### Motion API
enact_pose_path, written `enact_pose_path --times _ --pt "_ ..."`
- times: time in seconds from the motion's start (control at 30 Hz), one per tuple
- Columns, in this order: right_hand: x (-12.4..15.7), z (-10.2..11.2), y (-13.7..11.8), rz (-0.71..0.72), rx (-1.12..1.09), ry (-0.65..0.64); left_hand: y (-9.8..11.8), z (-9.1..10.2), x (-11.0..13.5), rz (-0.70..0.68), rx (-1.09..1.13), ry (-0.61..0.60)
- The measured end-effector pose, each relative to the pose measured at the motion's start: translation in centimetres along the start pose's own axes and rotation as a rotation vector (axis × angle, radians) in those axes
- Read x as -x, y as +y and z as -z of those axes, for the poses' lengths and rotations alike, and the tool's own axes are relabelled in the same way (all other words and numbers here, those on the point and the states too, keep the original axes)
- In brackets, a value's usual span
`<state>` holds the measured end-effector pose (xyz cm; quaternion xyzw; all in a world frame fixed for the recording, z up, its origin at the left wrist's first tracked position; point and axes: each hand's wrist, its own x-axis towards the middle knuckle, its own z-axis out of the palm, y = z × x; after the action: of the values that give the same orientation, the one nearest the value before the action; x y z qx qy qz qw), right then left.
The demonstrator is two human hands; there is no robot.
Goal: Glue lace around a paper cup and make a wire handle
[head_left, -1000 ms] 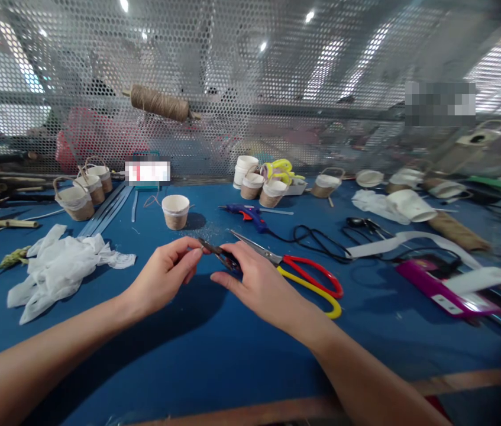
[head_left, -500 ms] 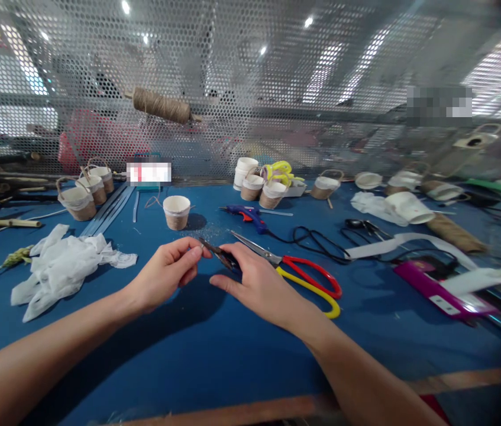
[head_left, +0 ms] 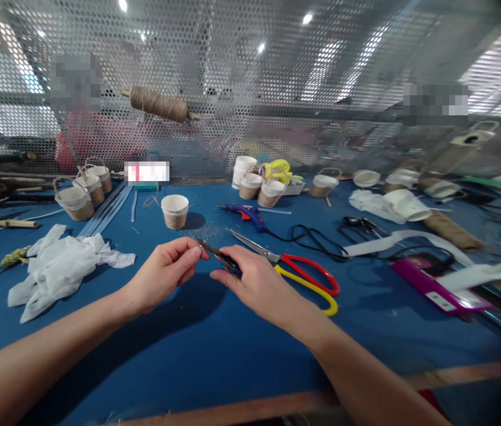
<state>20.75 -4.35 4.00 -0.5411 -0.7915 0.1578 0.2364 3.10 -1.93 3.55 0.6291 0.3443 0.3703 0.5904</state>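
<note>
My right hand [head_left: 254,278] is closed around a small dark pliers-like tool [head_left: 223,257], its jaws pointing left and its handles mostly hidden in the palm. At the tool's tip my left hand [head_left: 168,272] pinches thumb to forefinger; whatever lies between them is too small to make out. Just behind the hands stands a small white cup [head_left: 175,212] with a brown twine-like band round its lower part. Large scissors [head_left: 285,258] with one red and one yellow handle lie by my right hand. A blue glue gun [head_left: 245,216] rests on its side beyond them.
Crumpled white fabric [head_left: 64,269] lies on the left, near clear glue sticks [head_left: 110,207]. Several handled buckets [head_left: 75,203] stand along the back. A twine roll [head_left: 158,103] hangs at the mesh screen. A purple power strip [head_left: 436,290] and black cables [head_left: 316,241] occupy the right.
Both hands hold nearly the same position, with the tool still at the left fingertips. The whole view has shifted slightly.
</note>
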Motion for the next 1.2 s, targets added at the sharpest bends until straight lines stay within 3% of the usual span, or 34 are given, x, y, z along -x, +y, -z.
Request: enact_pose_path --times 0.33,0.8,1.2 --pt "-0.02 0.11 0.52 0.003 -0.118 -0.042 -0.2 0.04 -0.04 0.062 0.106 0.027" --pt "0.09 0.13 0.18 -0.007 -0.033 -0.002 -0.72 0.09 -0.01 -0.043 -0.2 0.083" --pt "0.07 -0.18 0.27 -0.002 -0.06 -0.011 -0.35 -0.09 -0.18 -0.01 -0.114 0.09"
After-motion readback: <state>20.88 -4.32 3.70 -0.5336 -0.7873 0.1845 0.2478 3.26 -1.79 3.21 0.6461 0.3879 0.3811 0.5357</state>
